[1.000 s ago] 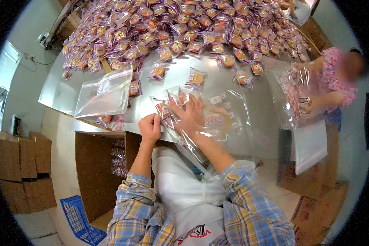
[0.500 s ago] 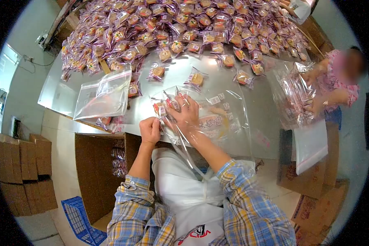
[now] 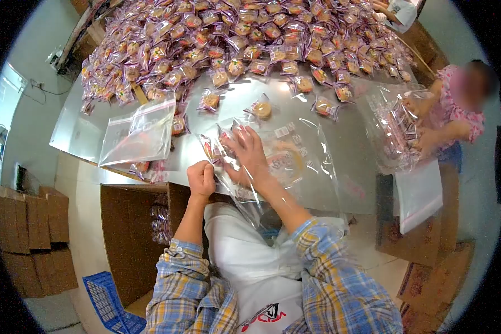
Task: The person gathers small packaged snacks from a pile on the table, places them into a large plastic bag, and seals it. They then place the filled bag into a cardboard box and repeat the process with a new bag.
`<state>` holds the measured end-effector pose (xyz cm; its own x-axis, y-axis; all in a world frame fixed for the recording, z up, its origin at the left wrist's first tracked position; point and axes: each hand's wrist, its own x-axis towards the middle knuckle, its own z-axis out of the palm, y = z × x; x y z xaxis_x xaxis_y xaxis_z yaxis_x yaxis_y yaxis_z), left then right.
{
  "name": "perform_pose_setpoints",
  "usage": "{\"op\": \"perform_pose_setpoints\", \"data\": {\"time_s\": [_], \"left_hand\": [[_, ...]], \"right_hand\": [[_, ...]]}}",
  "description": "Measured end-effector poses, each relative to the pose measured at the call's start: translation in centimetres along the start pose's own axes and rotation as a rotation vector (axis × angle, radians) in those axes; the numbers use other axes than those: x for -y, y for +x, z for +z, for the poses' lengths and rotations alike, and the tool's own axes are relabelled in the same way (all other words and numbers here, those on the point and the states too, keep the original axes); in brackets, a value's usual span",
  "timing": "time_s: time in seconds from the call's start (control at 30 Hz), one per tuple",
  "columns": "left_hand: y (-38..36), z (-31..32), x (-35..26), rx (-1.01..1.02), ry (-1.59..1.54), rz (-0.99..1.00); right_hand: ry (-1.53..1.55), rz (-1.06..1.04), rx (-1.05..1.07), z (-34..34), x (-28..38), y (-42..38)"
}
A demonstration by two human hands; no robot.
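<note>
A large clear plastic bag [image 3: 312, 161] lies over the metal table's near edge. My left hand [image 3: 201, 179] is closed in a fist on the bag's left edge. Inside the bag, my right hand [image 3: 247, 158] presses on a few small wrapped cakes [image 3: 209, 147], its fingers somewhat apart over their wrappers. Just beyond the bag, a single wrapped cake [image 3: 261, 109] rests on the metal. Another wrapped cake [image 3: 210, 101] lies to its left.
A big heap of wrapped cakes [image 3: 245, 39] covers the far table. Flat clear bags [image 3: 139, 133] lie at left. An open cardboard box [image 3: 133, 234] and blue crate [image 3: 108, 300] stand below. At right, a co-worker's hands [image 3: 423, 139] hold a filled bag.
My right hand has shifted slightly left and its fingers have spread a little. The bag's far edge has moved over beside the nearest loose cake. The co-worker's filled bag has tilted.
</note>
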<state>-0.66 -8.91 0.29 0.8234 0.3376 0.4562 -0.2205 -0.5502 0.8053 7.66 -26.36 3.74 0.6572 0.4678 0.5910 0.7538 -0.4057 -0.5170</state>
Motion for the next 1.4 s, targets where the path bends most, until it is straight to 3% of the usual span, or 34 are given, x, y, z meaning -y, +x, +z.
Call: {"op": "perform_pose_setpoints", "data": {"time_s": [0.13, 0.23, 0.33, 0.43, 0.53, 0.67, 0.77, 0.9, 1.03, 1.1, 1.2, 1.27, 1.37, 1.4], "left_hand": [[0.0, -0.2, 0.1, 0.005, 0.001, 0.011], [0.3, 0.1, -0.3, -0.044, -0.008, 0.009], [0.4, 0.2, -0.7, -0.076, -0.028, -0.035], [0.5, -0.1, -0.5, -0.07, -0.012, -0.009], [0.6, -0.1, -0.6, -0.074, -0.006, -0.013], [0.7, 0.0, -1.4, -0.094, -0.026, -0.002], [0.7, 0.2, -1.3, -0.147, -0.115, -0.055], [0.6, 0.1, -0.9, -0.18, -0.043, -0.097], [0.7, 0.4, -1.1, -0.197, -0.071, -0.153], [0.9, 0.5, -0.6, -0.248, 0.013, -0.124], [0.9, 0.8, -0.2, -0.375, 0.136, -0.167], [1.3, 1.1, 0.3, -0.477, 0.246, -0.141], [1.5, 0.9, -1.1, -0.32, 0.312, -0.247], [1.2, 1.0, -0.9, -0.339, 0.309, -0.272]], "right_hand": [[-0.022, 0.012, 0.012, 0.6, -1.1, -0.3], [0.135, 0.064, 0.017, 0.7, -0.8, -0.8], [0.147, -0.013, -0.04, 1.2, -1.2, -0.8], [0.433, 0.217, -0.081, 0.9, -0.6, -1.0], [0.235, 0.138, -0.117, 1.6, -1.8, -0.8], [0.236, 0.293, 0.026, 1.0, -2.0, -0.6], [0.198, 0.241, -0.121, 1.5, -1.8, -0.8], [0.105, 0.314, 0.058, -0.1, -0.7, -1.5], [0.094, 0.24, -0.042, -3.1, 0.1, -4.9], [0.244, 0.064, 0.036, -6.5, -0.3, -7.0], [0.162, -0.318, -0.005, -12.1, 0.2, -11.1], [0.261, -0.346, 0.051, -16.7, 1.9, -11.1], [0.451, -0.368, -0.02, -21.8, 2.2, -8.4], [0.299, -0.261, -0.043, -23.0, 2.5, -6.0]]}}
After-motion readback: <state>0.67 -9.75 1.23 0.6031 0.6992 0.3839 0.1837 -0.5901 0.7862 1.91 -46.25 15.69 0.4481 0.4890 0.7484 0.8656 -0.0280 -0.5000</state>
